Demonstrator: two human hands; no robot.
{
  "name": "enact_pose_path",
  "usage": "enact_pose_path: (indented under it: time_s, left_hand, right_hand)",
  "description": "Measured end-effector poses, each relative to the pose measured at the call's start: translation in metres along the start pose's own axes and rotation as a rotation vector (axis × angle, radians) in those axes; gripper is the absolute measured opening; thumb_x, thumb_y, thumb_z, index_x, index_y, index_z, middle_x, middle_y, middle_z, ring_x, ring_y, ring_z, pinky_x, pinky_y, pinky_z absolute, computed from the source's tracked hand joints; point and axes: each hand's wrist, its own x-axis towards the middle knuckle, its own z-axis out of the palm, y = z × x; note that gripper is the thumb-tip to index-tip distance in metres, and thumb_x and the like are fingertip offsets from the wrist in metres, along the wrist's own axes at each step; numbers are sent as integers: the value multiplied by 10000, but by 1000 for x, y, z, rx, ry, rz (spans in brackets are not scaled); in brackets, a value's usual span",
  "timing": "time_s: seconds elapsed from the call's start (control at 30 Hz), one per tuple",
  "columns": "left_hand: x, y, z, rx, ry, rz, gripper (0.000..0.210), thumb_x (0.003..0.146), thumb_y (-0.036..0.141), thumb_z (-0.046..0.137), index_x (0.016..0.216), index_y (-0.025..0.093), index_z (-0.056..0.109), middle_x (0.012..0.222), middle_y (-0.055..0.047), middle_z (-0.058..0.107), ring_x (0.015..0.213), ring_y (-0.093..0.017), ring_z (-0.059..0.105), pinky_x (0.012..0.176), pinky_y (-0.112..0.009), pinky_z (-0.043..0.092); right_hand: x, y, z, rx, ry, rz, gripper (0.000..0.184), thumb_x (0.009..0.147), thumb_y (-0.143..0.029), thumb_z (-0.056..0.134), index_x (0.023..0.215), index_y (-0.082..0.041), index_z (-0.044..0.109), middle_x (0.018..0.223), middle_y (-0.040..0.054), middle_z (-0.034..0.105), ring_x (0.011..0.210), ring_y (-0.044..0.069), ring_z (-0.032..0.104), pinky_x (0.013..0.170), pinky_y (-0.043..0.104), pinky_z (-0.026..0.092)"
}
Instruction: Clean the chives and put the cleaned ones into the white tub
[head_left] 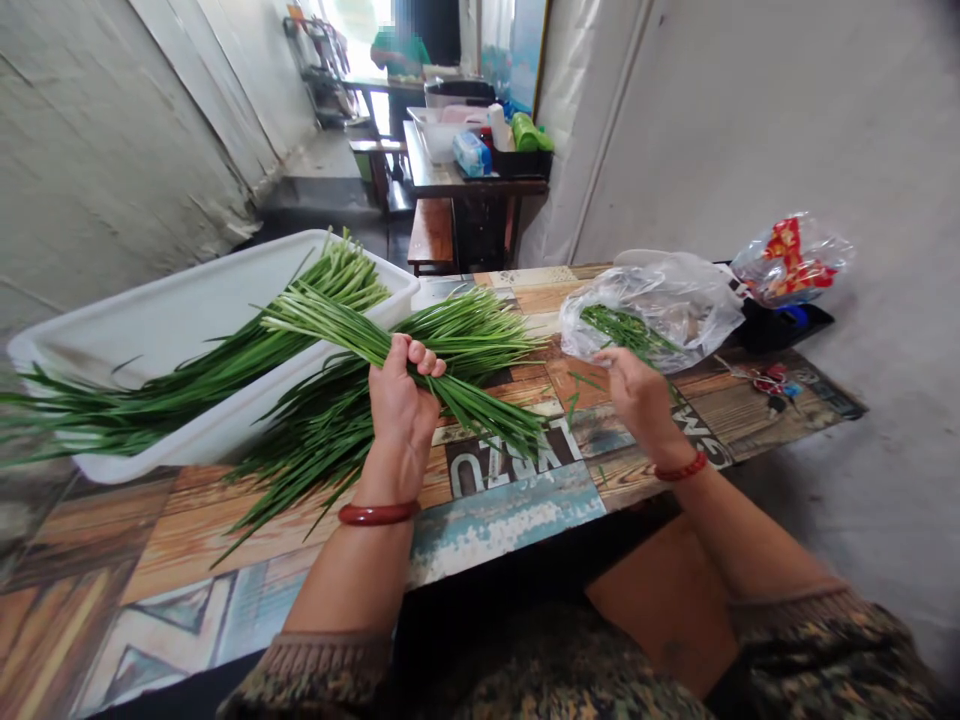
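Note:
My left hand (401, 400) is closed around a bunch of long green chives (352, 335), held above the table with the white ends pointing to the upper left and the tips to the right. A larger heap of chives (315, 430) lies on the table under it. My right hand (637, 390) hovers at the mouth of a clear plastic bag (660, 305) that holds green trimmings; its fingers seem pinched on a thin green strand, though this is hard to make out. More chives (172, 385) lie across a white plastic tub (150, 330) on the left.
The table (510, 500) has a patchwork wood print. A second plastic bag with red packets (791, 260) sits on a black item at the far right edge. Beyond stand a bench, another table with containers (480, 140), and a person at the back.

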Motion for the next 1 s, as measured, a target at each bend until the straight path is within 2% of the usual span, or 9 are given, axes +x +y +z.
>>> enact_pose_path:
  time_s: [0.1, 0.27, 0.37, 0.43, 0.6, 0.7, 0.8, 0.93, 1.0]
  left_hand:
    - [1, 1, 0, 2, -10, -9, 252, 892, 212, 619, 700, 168, 462, 575, 75, 379, 440, -40, 369, 459, -176, 352]
    - [2, 0, 0, 13, 3, 4, 230, 879, 232, 644, 731, 166, 481, 570, 79, 390, 437, -37, 371, 460, -173, 354]
    - [3, 0, -1, 3, 2, -4, 215, 890, 221, 626, 737, 164, 486, 563, 80, 392, 435, -38, 372, 461, -175, 357]
    - [5, 2, -2, -11, 3, -8, 201, 904, 203, 599, 741, 161, 488, 560, 80, 392, 434, -37, 373, 463, -175, 358]
    - [6, 5, -2, -20, 43, -27, 213, 895, 193, 614, 732, 167, 480, 552, 86, 385, 429, -33, 377, 466, -167, 360]
    - [6, 7, -2, -26, 47, -18, 227, 895, 201, 618, 721, 172, 475, 547, 85, 392, 426, -36, 380, 462, -169, 363]
    - [7, 8, -2, -25, 49, 0, 223, 896, 205, 617, 722, 174, 481, 545, 83, 399, 427, -38, 388, 462, -171, 368]
    - [8, 9, -2, -25, 71, 5, 205, 924, 179, 563, 732, 169, 490, 536, 80, 410, 426, -38, 384, 459, -174, 369]
    - [8, 10, -2, -23, 88, 8, 212, 930, 174, 550, 729, 169, 482, 533, 83, 404, 425, -35, 381, 462, -172, 368]
  right_hand:
    - [21, 28, -18, -55, 51, -61, 342, 955, -212, 354, 1190, -170, 599, 1100, 133, 676, 1018, 257, 625, 917, 396, 471]
    - [31, 51, -24, -135, -105, -102, 430, 845, -249, 584, 1258, -128, 589, 1407, 206, 474, 1289, 350, 463, 1052, 530, 388]
    - [15, 32, -12, 126, -207, -130, 273, 907, -238, 505, 1107, -157, 672, 1199, 149, 634, 1149, 260, 583, 1003, 443, 454]
    - [0, 10, -1, 334, -359, -144, 244, 911, -244, 512, 1061, -171, 690, 1090, 105, 685, 1012, 208, 639, 922, 366, 501]
    - [-22, -39, 19, 571, -654, -62, 456, 849, -209, 581, 1304, -178, 570, 1150, 88, 661, 690, 112, 615, 677, 250, 516]
    - [-24, -48, 22, 617, -719, -80, 356, 904, -184, 484, 1241, -177, 599, 984, 49, 688, 656, 109, 596, 647, 229, 493]
    - [-25, -44, 24, 574, -708, -78, 320, 937, -159, 380, 1112, -184, 647, 765, 10, 666, 627, 126, 592, 627, 232, 481]
    - [-27, -30, 25, 423, -515, -58, 336, 875, -104, 403, 1033, -201, 682, 936, 52, 722, 864, 179, 657, 793, 296, 488]
    - [-29, -24, 24, 371, -421, 43, 331, 866, -112, 397, 974, -202, 697, 915, 49, 725, 836, 184, 660, 772, 298, 482]
